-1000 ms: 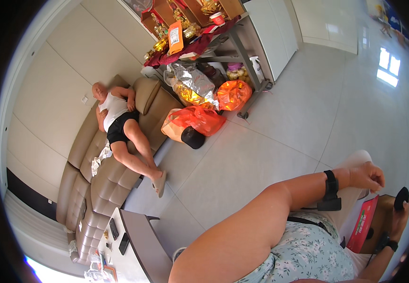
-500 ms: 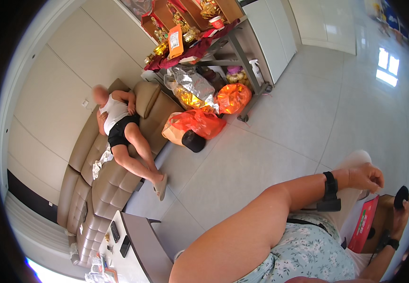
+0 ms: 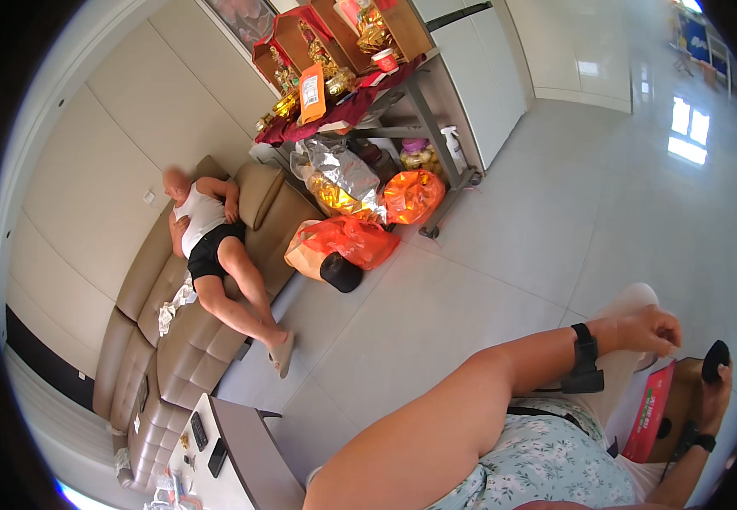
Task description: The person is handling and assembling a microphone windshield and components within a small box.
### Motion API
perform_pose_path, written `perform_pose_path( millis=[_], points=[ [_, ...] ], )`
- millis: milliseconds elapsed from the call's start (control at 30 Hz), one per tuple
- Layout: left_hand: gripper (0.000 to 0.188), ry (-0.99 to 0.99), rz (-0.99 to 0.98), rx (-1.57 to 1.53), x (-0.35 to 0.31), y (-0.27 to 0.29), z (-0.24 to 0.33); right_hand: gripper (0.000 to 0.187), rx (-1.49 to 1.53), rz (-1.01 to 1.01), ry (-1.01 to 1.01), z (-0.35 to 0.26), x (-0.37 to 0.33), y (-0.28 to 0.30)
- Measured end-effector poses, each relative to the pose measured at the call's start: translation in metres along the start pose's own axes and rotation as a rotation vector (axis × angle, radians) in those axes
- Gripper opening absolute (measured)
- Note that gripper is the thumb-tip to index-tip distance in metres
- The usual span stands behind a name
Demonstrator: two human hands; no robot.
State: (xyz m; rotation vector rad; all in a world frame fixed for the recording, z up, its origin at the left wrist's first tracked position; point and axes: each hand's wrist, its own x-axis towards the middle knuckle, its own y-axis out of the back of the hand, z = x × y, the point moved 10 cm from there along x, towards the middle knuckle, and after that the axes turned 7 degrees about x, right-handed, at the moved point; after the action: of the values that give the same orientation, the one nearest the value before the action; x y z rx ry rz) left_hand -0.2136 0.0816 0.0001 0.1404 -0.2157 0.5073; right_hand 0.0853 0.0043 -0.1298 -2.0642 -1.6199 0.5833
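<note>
Head view — right hand [image 3: 712, 401] holds rounded black piece [image 3: 715, 360] near cardboard box [image 3: 685, 393].

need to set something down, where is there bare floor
Bare floor lies between the red plastic bag and the left arm, running up to the white cabinet. It's crowded under the draped table, among bags and a jar, and around the red box near the right hand.

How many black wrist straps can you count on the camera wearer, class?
2: one strap at the wrist behind the left hand, another behind the right hand.
</note>
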Motion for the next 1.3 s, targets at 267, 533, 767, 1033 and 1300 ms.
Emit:
perform_pose_path(
  millis=[267, 533, 767, 1033, 1300],
  points=[
    [0.018, 0.060, -0.011, -0.088, 0.001, -0.002, -0.008, 0.062, -0.019, 0.046, 0.010, -0.001, -0.001, -0.004],
    [0.018, -0.022, -0.001, 0.041, 0.003, 0.000, 0.001, 0.062, -0.031, 0.045, -0.005, -0.004, -0.004, -0.006],
    [0.018, 0.025, -0.006, 0.045, -0.001, 0.000, -0.001, 0.060, -0.025, 0.025, -0.011, -0.001, -0.007, -0.017],
    [0.018, -0.026, -0.002, 0.022, 0.000, 0.000, 0.007, 0.060, -0.033, 0.043, 0.012, -0.011, -0.021, -0.036],
    [0.015, -0.043, -0.010, 0.080, 0.005, -0.007, 0.002, 0.063, -0.045, 0.058, 0.020, -0.014, -0.021, -0.020]
  ],
)
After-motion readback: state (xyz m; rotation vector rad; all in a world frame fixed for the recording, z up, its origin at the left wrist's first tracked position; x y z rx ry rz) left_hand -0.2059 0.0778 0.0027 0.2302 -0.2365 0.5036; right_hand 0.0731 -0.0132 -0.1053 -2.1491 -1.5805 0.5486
